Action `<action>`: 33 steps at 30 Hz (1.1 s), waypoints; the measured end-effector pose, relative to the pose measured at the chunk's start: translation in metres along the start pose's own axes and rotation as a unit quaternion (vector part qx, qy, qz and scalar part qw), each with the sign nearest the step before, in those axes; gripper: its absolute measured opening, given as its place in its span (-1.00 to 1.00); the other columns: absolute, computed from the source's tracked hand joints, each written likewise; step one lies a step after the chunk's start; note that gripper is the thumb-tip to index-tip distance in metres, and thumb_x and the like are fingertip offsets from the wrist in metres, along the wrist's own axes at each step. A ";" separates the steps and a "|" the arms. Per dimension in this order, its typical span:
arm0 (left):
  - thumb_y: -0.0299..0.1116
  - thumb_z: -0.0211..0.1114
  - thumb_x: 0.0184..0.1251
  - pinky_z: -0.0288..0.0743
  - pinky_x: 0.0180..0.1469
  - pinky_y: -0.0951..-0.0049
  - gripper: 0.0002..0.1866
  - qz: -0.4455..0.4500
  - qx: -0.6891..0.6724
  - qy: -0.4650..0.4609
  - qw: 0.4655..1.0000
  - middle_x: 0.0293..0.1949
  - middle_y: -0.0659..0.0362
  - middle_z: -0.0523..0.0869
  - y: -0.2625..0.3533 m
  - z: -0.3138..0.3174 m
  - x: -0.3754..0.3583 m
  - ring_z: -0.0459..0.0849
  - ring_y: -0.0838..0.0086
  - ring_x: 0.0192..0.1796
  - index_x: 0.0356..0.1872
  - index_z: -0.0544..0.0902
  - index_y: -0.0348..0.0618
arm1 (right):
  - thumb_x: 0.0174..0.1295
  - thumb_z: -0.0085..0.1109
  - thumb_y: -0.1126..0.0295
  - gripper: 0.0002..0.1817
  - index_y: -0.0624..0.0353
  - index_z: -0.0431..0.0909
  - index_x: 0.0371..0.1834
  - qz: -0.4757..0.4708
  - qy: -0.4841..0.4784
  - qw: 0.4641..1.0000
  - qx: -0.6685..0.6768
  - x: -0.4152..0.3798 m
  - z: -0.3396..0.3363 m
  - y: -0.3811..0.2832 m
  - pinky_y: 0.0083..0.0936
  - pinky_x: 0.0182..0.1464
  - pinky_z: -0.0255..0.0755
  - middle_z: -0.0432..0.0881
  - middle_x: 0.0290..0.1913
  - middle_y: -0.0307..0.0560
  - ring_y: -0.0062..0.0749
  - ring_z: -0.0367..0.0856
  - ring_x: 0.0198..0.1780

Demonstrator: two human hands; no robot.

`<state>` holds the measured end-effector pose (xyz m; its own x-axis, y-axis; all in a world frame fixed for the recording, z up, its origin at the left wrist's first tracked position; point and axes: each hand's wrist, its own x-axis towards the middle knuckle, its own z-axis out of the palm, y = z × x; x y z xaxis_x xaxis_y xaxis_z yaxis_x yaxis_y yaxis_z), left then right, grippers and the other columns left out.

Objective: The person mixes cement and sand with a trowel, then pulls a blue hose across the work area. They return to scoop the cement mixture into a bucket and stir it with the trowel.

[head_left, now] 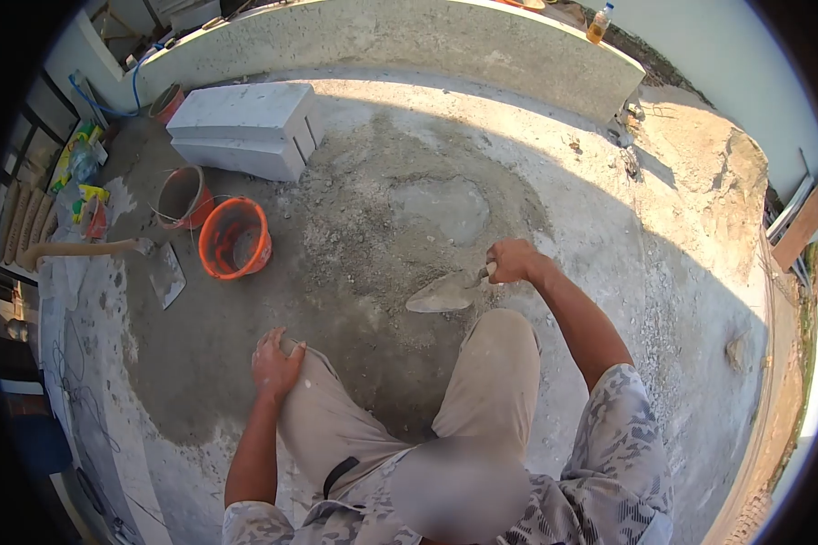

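Note:
My right hand (pixel 511 262) is closed around the handle of a trowel (pixel 442 294), whose pale, mortar-coated blade lies low over the grey mix. Beyond the blade, a heap of crumbly mortar (pixel 364 213) surrounds a smooth wet patch (pixel 441 207). My left hand (pixel 278 361) rests on my left knee, fingers spread, holding nothing. An orange bucket (pixel 234 238) stands forward and left of that hand, with a second, mortar-stained bucket (pixel 184 196) just behind it.
Pale blocks (pixel 241 127) lie stacked behind the buckets. A shovel (pixel 167 274) with a wooden handle is at the left. Across the back runs a low wall (pixel 382 54) bearing a bottle (pixel 599 24). Another bucket (pixel 166 104) stands by the blocks.

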<state>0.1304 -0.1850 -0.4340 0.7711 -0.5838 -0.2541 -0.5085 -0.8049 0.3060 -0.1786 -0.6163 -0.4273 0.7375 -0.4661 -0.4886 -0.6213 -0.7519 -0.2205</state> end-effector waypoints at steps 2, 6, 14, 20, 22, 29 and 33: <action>-0.03 0.44 0.30 0.30 0.51 0.13 -0.36 0.020 -0.017 -0.010 1.000 0.38 -0.02 0.60 0.003 0.006 0.012 0.46 0.10 0.49 0.35 0.61 -0.11 | 0.13 0.38 0.08 -0.58 0.20 0.79 -0.12 0.055 0.017 0.997 -0.052 -0.003 -0.022 0.002 -0.08 0.05 0.62 0.80 -0.10 0.17 0.11 0.77 -0.01; -0.06 0.45 0.29 0.35 0.48 0.11 -0.37 0.067 -0.091 -0.017 0.993 0.36 -0.05 0.61 0.007 0.018 0.036 0.49 0.07 0.46 0.33 0.61 -0.14 | 0.17 0.36 0.07 -0.57 0.19 0.77 -0.09 0.216 0.074 0.973 0.021 -0.023 -0.058 0.040 -0.05 0.03 0.62 0.78 -0.10 0.28 0.17 0.77 -0.03; -0.13 0.47 0.27 0.36 0.48 0.14 -0.39 0.091 -0.171 0.000 0.981 0.30 -0.12 0.64 -0.005 0.045 0.068 0.56 0.03 0.39 0.28 0.63 -0.25 | 0.22 0.36 0.16 -0.54 0.26 0.66 0.08 0.314 0.339 0.842 0.279 -0.089 -0.019 0.085 -0.14 -0.16 0.59 0.73 -0.22 0.24 0.04 0.72 -0.21; -0.12 0.46 0.30 0.38 0.46 0.10 -0.36 0.027 -0.125 -0.040 0.991 0.33 -0.18 0.61 -0.024 0.038 0.087 0.55 -0.04 0.39 0.32 0.60 -0.27 | 0.29 0.29 0.26 -0.68 0.18 0.63 0.03 0.459 0.336 0.711 0.413 -0.105 0.151 0.143 -0.32 -0.62 0.45 0.58 -0.53 -0.14 -0.36 0.55 -0.63; -0.12 0.45 0.31 0.39 0.45 0.08 -0.35 0.010 -0.113 -0.024 0.993 0.34 -0.20 0.59 -0.044 0.032 0.079 0.55 -0.06 0.39 0.34 0.58 -0.28 | 0.31 0.26 0.27 -0.72 0.18 0.62 -0.01 0.490 0.359 0.666 0.434 -0.107 0.195 0.157 -0.33 -0.65 0.42 0.55 -0.54 -0.15 -0.37 0.53 -0.65; -0.10 0.38 0.41 0.43 0.41 0.13 -0.35 -0.151 -0.191 0.006 0.970 0.29 -0.19 0.63 -0.115 0.003 0.034 0.60 0.05 0.33 0.37 0.55 -0.36 | 0.32 0.30 0.25 -0.73 0.15 0.64 -0.02 0.502 0.361 0.658 0.430 -0.028 0.247 0.238 -0.31 -0.65 0.42 0.60 -0.51 -0.10 -0.34 0.56 -0.64; -0.06 0.35 0.46 0.44 0.36 0.23 -0.35 -0.235 -0.312 0.043 0.920 0.23 -0.10 0.67 -0.139 -0.012 -0.009 0.63 0.18 0.26 0.34 0.55 -0.42 | 0.29 0.34 0.19 -0.61 0.17 0.69 0.10 0.329 0.433 0.797 0.262 0.077 0.238 0.304 -0.33 -0.61 0.47 0.68 -0.44 -0.04 -0.33 0.59 -0.62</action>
<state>0.1985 -0.0664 -0.4632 0.8902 -0.1560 -0.4279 0.1864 -0.7324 0.6548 -0.3733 -0.7695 -0.7325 -0.0295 -0.9969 0.0730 -0.8072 -0.0193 -0.5900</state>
